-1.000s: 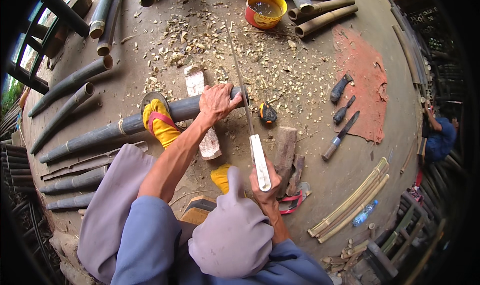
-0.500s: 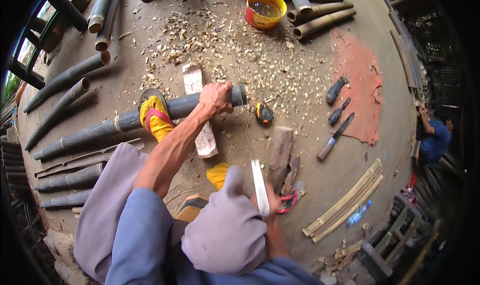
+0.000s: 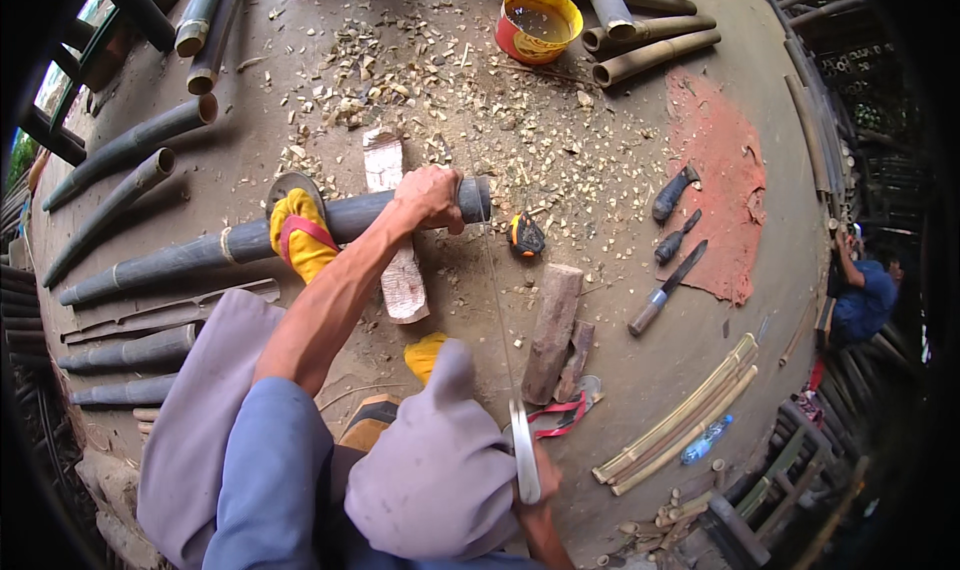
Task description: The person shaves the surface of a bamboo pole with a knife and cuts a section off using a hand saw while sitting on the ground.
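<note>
My left hand [image 3: 432,198] is clamped over a dark bamboo pole [image 3: 180,260] near its right end. The pole rests across a whitish wooden block [image 3: 405,282]. A foot in a yellow sock and thong sandal [image 3: 300,235] presses on it left of my hand. My right hand [image 3: 540,478], partly covered by the tool, is closed round the pale handle of a saw [image 3: 524,452]. The saw's thin blade, seen almost edge-on, runs up to the pole just beside its right end. An orange and black tape measure [image 3: 525,235] lies right of that end.
Wood chips [image 3: 420,90] litter the ground ahead. A knife [image 3: 668,288] and other tools lie by a red cloth [image 3: 715,190]. A yellow and red bucket [image 3: 538,25] of liquid stands at the back. Bamboo strips [image 3: 680,415] lie right. Another person [image 3: 865,295] sits far right.
My right hand has drawn the saw back toward me, lower in the picture. My left hand keeps its hold on the pole. The view has shifted slightly.
</note>
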Demonstrator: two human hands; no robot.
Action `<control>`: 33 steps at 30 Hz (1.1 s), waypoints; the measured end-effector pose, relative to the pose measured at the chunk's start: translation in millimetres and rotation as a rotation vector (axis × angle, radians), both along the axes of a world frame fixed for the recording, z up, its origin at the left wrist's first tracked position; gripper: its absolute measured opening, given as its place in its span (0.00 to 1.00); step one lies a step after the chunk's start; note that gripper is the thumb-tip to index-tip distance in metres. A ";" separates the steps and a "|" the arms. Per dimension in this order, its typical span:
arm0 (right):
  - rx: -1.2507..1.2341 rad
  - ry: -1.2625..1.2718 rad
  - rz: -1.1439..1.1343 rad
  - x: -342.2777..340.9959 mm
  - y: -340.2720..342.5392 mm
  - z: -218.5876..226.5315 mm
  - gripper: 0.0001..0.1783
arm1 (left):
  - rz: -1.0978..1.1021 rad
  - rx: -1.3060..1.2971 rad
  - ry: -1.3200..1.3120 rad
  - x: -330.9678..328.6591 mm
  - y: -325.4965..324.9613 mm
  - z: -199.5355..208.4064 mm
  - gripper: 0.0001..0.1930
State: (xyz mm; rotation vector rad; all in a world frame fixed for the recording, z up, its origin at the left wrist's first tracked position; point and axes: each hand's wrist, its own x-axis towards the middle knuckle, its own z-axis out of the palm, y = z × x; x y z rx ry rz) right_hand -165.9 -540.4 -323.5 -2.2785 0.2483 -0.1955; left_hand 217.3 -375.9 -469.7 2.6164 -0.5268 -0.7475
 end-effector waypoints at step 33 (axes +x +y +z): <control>0.155 -0.045 -0.050 137.2 5.4 -73.4 0.09 | 0.021 -0.116 -0.309 -17.9 -25.6 8.2 0.28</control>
